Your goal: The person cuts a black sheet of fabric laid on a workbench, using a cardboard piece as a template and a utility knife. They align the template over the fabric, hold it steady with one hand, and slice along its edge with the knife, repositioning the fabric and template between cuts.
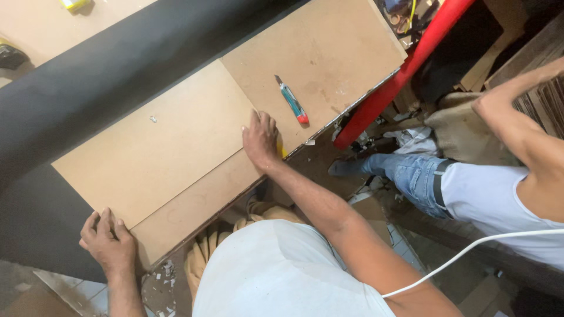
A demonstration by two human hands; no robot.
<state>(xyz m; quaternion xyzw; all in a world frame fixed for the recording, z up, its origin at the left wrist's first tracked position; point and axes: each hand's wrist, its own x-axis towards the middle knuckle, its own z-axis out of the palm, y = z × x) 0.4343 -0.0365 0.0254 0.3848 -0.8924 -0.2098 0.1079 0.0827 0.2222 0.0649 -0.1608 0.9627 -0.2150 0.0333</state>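
Observation:
A rectangular tan fibreboard panel (158,147) lies on a larger brown board (329,47) that serves as the worktop. My left hand (108,240) presses flat on the panel's near left corner. My right hand (261,141) presses on the panel's right corner, fingers spread, with a small yellow object (282,151) partly hidden under its palm; whether it is gripped I cannot tell. A utility knife (292,100) with a teal body and red end lies on the worktop just beyond my right hand.
A wide black sheet roll (117,64) crosses the bench behind the panel. A red pole (405,67) leans at the bench's right edge. Another person in jeans and a pale shirt (487,194) stands at the right. A white cable (470,249) crosses below.

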